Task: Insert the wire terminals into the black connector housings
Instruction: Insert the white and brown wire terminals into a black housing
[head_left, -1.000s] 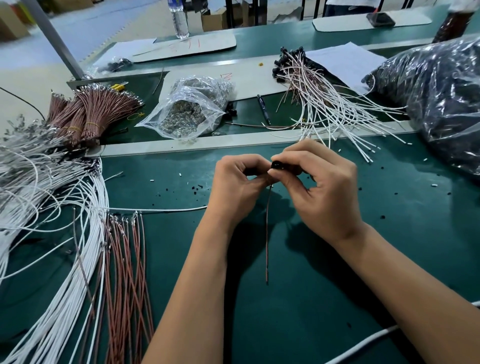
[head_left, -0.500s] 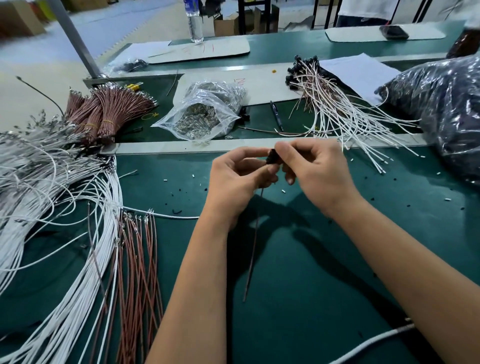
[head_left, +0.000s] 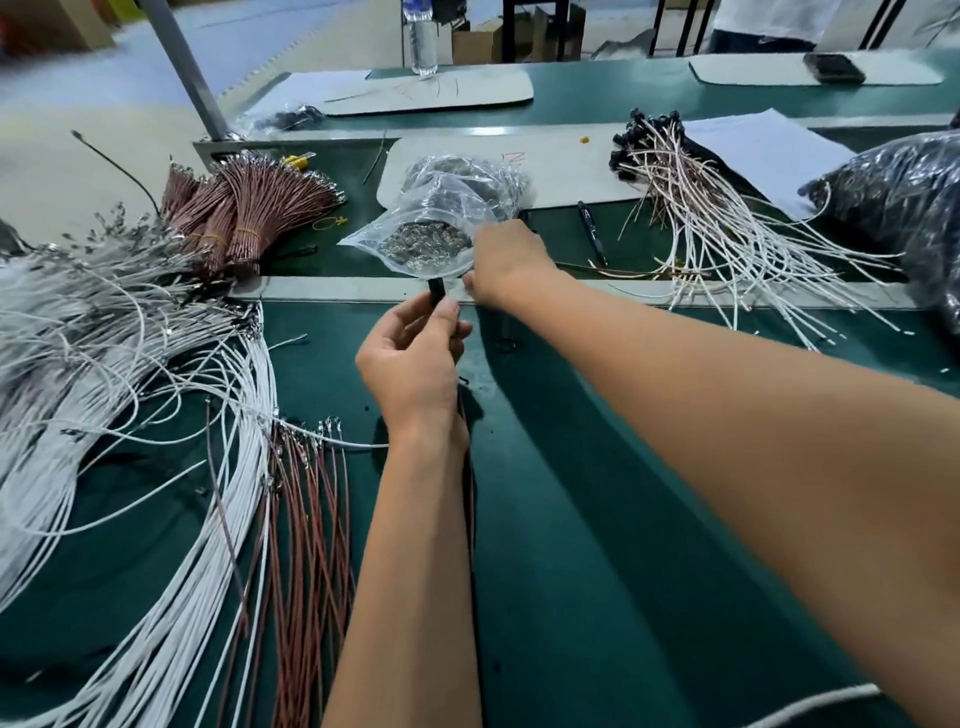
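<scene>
My left hand (head_left: 415, 358) grips a small black connector housing (head_left: 436, 288) that sticks up above the fingers. A brown wire (head_left: 470, 519) hangs from it along my left forearm. My right hand (head_left: 506, 265) has reached forward to the mouth of a clear plastic bag (head_left: 441, 228) of small metal parts, fingers curled at the bag's edge. Whether it holds anything is hidden. Loose brown wires (head_left: 311, 545) with metal terminals lie on the green table (head_left: 623, 571) to the left, beside white wires (head_left: 130, 441).
Bundled brown wires (head_left: 244, 208) lie at the back left. Finished white wires with black housings (head_left: 717, 218) fan out at the back right, next to a dark plastic bag (head_left: 904, 202). A pen (head_left: 592, 231) and a water bottle (head_left: 421, 41) sit farther back.
My right hand has let go of the housing and moved forward to the clear bag. My left hand keeps the housing and wire, now held more upright.
</scene>
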